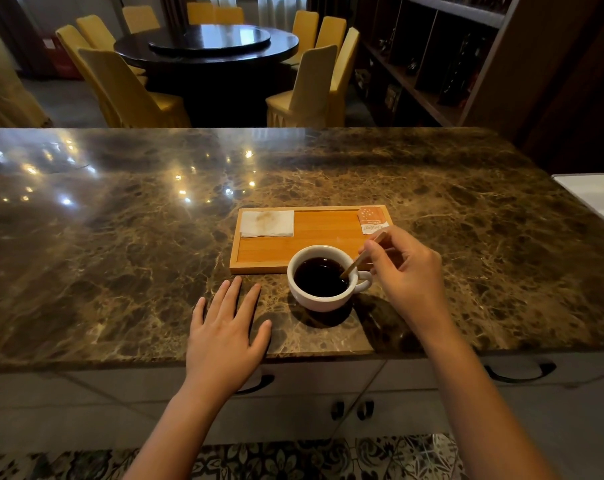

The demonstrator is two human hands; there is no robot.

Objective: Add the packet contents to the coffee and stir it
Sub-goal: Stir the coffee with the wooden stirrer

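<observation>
A white cup (323, 301) of dark coffee (319, 277) stands on the marble counter, just in front of a wooden tray (314, 242). My right hand (406, 268) pinches a thin wooden stir stick (357, 261) whose lower end dips into the coffee at the cup's right side. An orange and white packet (372, 220) lies on the tray's far right corner. My left hand (226, 327) rests flat on the counter, fingers spread, to the left of the cup.
A stained white napkin (267, 223) lies on the tray's far left. The marble counter (120, 237) runs wide to both sides, with its front edge under my left wrist. A white surface (595, 195) sits at the far right. Drawer handles (520, 372) are below.
</observation>
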